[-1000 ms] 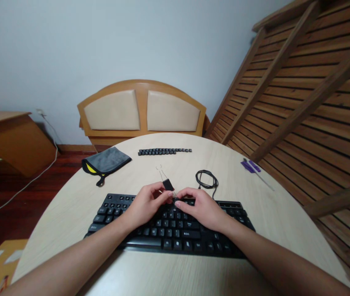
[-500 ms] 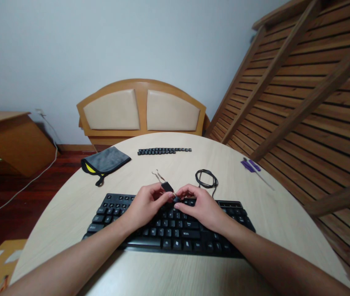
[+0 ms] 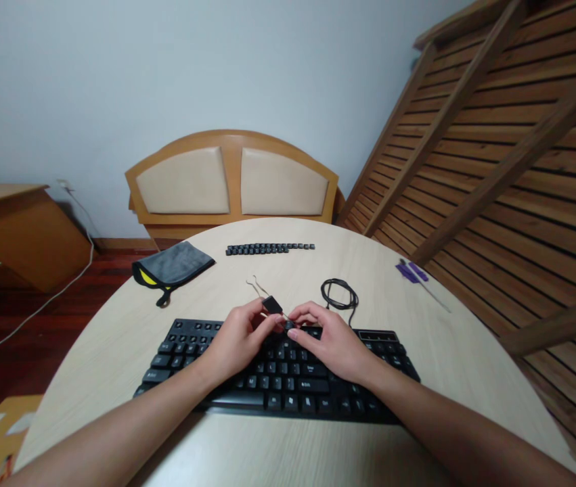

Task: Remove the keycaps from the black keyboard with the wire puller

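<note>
A black keyboard (image 3: 239,398) lies across the table in front of me, and part of its top row shows bare key sockets. My left hand (image 3: 244,341) pinches a keycap puller (image 3: 272,305), a black block with thin wire prongs at both ends, above the keyboard. At the puller's lower right end is a small black keycap (image 3: 288,325). My right hand (image 3: 329,340) closes thumb and fingers around that keycap; whether the wires still grip it is too small to tell. Both hands hide part of the upper keys.
Loose keycaps (image 3: 257,249) stand in rows at the back of the round table (image 3: 369,270). A grey cloth (image 3: 176,262) lies to the left, and a coiled black cable (image 3: 339,295) sits behind the keyboard. At right is a purple-handled brush-like tool (image 3: 412,272).
The puller has shifted slightly left and up, away from my right fingers, with my left hand. My right hand stays nearly in place at the keycap.
</note>
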Action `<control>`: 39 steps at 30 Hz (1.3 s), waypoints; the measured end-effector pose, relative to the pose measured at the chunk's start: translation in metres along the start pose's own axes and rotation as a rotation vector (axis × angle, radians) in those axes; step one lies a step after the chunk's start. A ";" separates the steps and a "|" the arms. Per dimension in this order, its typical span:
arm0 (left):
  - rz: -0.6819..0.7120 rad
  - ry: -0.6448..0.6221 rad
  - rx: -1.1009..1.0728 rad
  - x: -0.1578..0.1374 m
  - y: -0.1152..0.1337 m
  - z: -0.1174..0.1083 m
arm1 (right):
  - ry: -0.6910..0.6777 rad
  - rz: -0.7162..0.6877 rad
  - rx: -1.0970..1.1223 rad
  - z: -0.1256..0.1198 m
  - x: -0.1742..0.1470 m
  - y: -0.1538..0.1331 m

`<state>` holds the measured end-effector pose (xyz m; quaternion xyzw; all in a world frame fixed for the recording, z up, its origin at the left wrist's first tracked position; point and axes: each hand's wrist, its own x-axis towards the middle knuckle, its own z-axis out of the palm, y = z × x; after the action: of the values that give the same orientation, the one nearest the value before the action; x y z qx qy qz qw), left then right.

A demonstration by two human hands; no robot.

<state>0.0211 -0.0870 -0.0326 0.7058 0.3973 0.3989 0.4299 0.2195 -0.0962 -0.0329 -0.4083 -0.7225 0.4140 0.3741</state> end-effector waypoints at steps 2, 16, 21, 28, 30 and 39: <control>0.004 0.006 -0.009 0.000 0.001 0.000 | -0.008 0.007 0.023 0.000 0.001 0.000; -0.006 -0.030 0.047 -0.003 0.002 0.002 | 0.033 -0.044 -0.230 0.000 -0.003 0.002; 0.039 -0.060 0.192 -0.004 0.004 0.001 | 0.014 -0.088 -0.349 0.002 -0.005 0.001; 0.020 -0.053 0.131 -0.002 -0.002 0.002 | -0.025 -0.122 -0.277 0.003 -0.006 0.000; 0.014 -0.056 0.110 -0.001 -0.002 0.002 | -0.023 -0.120 -0.248 0.003 -0.006 0.000; -0.017 -0.030 0.165 -0.002 -0.002 0.000 | -0.039 -0.140 -0.255 -0.001 -0.003 -0.004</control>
<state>0.0202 -0.0883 -0.0352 0.7412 0.4283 0.3508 0.3795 0.2200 -0.1002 -0.0292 -0.3929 -0.8032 0.2995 0.3329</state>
